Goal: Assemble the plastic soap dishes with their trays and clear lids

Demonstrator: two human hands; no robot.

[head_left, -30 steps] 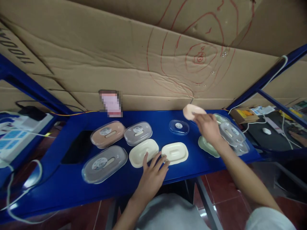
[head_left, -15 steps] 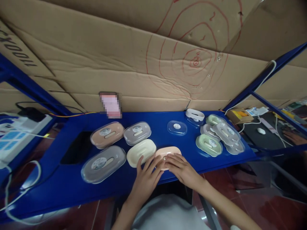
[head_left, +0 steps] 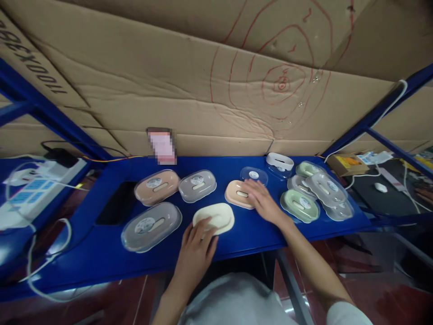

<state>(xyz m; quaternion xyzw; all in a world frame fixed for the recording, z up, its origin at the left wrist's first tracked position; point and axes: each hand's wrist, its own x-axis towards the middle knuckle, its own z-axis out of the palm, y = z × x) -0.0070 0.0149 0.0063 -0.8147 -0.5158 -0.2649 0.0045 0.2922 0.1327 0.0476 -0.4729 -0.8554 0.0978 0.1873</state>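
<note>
A cream oval plastic dish [head_left: 221, 212], much like a soap dish, lies uncovered on the blue table near its front edge. My left hand [head_left: 198, 243] grips it from the front left, fingers over the hollow and thumb at the near rim. Beyond it sits a peach oval dish [head_left: 233, 192] with a pale insert in its middle. My right hand [head_left: 262, 201] holds its right side, fingers over the rim; the thumb is hidden. Behind that hand lies a clear oval lid [head_left: 248, 174] with a round sticker.
Lidded oval dishes stand at the left: a brown one [head_left: 157, 187] and grey ones [head_left: 152, 228]. At the right are a green lidded dish [head_left: 301, 205], several grey ones stacked [head_left: 326, 187] and a white piece [head_left: 280, 161]. A phone [head_left: 162, 144] leans on the cardboard [head_left: 135, 113].
My right hand has moved the peach dish away from me, toward the clear lid. The cream dish has shifted right and turned under my left hand. My hands are farther apart.
</note>
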